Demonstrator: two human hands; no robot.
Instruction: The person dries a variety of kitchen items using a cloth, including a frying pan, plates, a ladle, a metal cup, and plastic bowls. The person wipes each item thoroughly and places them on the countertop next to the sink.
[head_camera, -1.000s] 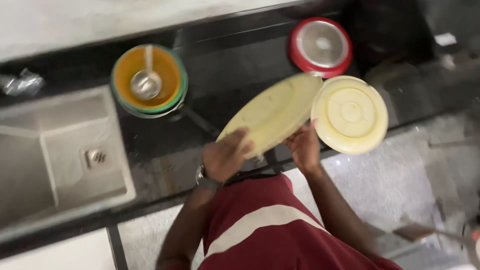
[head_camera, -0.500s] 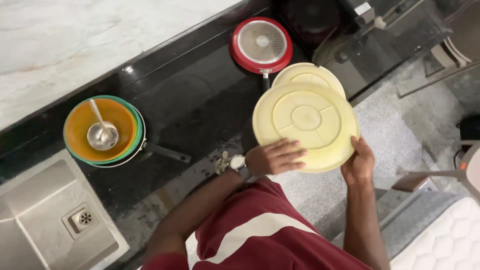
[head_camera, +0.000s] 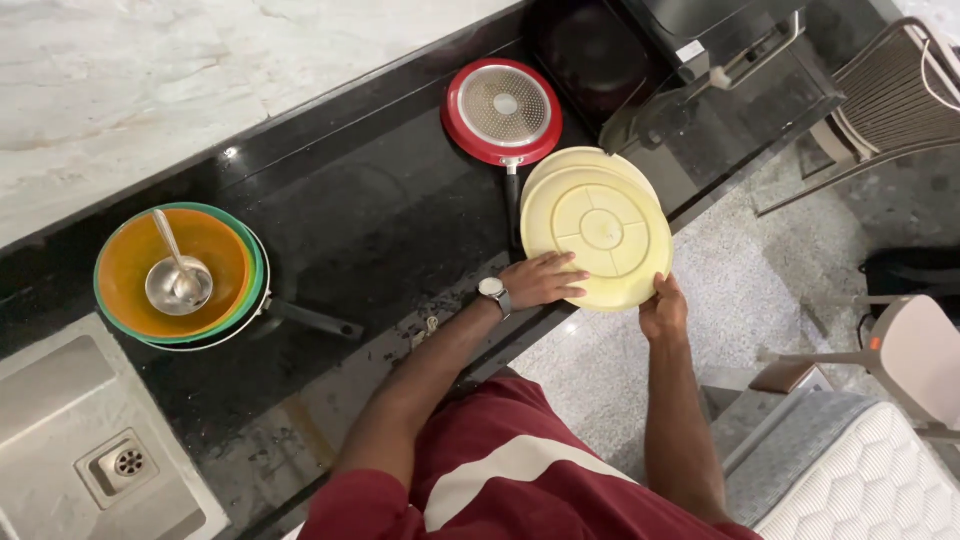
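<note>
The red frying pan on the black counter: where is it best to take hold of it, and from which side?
Grip the red frying pan by its dark handle, which points toward the person, along the left of the yellow plates. Coming from the person's side seems best. The left hand is nearest, but both hands hold the plates, so one would need freeing first.

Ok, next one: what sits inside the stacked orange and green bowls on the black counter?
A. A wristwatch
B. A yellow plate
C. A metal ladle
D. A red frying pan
C. A metal ladle lies with its cup in the top orange bowl, while the red frying pan sits apart on the counter and the pale yellow plates are between the left hand and right hand.
</note>
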